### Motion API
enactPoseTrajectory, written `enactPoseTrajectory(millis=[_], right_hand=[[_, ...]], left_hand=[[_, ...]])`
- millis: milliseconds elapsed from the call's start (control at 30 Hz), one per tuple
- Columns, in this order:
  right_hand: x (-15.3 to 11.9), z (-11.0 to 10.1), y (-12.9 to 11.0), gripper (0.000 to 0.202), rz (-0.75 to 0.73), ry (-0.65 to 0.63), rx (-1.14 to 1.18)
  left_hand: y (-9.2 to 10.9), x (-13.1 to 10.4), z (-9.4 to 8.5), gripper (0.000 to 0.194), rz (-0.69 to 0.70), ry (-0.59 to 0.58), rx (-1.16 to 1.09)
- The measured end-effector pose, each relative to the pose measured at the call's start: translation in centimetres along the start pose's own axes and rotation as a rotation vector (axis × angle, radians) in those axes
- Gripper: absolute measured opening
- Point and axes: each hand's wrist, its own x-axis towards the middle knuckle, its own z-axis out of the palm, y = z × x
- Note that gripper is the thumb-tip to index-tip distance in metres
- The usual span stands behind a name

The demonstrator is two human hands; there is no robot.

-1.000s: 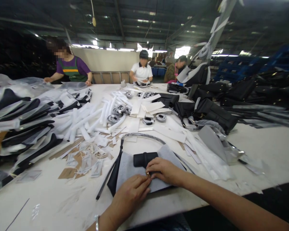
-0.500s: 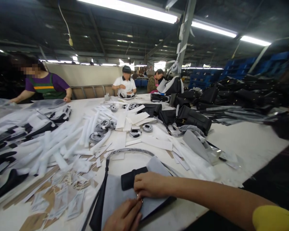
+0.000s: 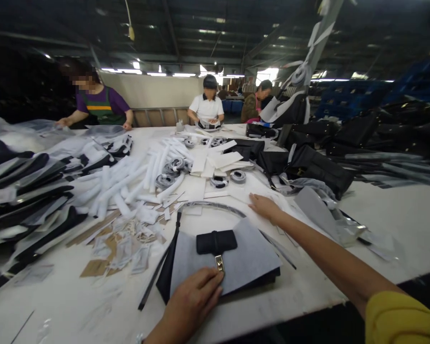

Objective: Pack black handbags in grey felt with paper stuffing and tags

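A black handbag point(image 3: 161, 282) lies in front of me, its face covered by a grey-white protective sheet point(image 3: 252, 248). A black tab point(image 3: 217, 242) shows over the sheet, with a gold metal clasp point(image 3: 219, 263) below it. My left hand point(image 3: 198, 294) is closed at the clasp's lower end, fingertips on the metal. The bag's wrapped strap point(image 3: 215, 206) arches behind it. Beyond the bag my right hand point(image 3: 263, 206) reaches out, fingers extended at the edge of a flat white strip point(image 3: 240, 193). Whether its fingertips press on that strip is hard to see.
White foam rolls point(image 3: 118, 188), coiled wrapped straps point(image 3: 175, 166) and white cards point(image 3: 218, 162) cover the table's middle. Tagged small packets point(image 3: 123, 253) lie left. Black bag parts point(image 3: 39, 191) are heaped far left, black bags point(image 3: 315, 167) right. Several people work across the table.
My right hand has left the clasp and moved forward and right to the white strip. My left hand stays at the clasp, now more visible. The view has shifted.
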Motion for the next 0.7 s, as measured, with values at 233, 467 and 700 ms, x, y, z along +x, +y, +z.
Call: enactPoseTrajectory(millis=[233, 467, 700], right_hand=[[-2.3, -3.3, -1.5, 0.029, -0.027, 0.079, 0.031], [-9.4, -10.2, -8.8, 0.051, -0.398, -0.008, 0.335], [-11.6, -6.0, -13.4, 0.055, -0.673, -0.213, 0.319]], left_hand=[[0.1, -0.2, 0.0, 0.03, -0.045, -0.042, -0.04], [0.4, 0.1, -0.2, 0.029, -0.058, -0.029, -0.017], [0.4, -0.4, 0.2, 0.021, -0.099, -0.025, 0.011]])
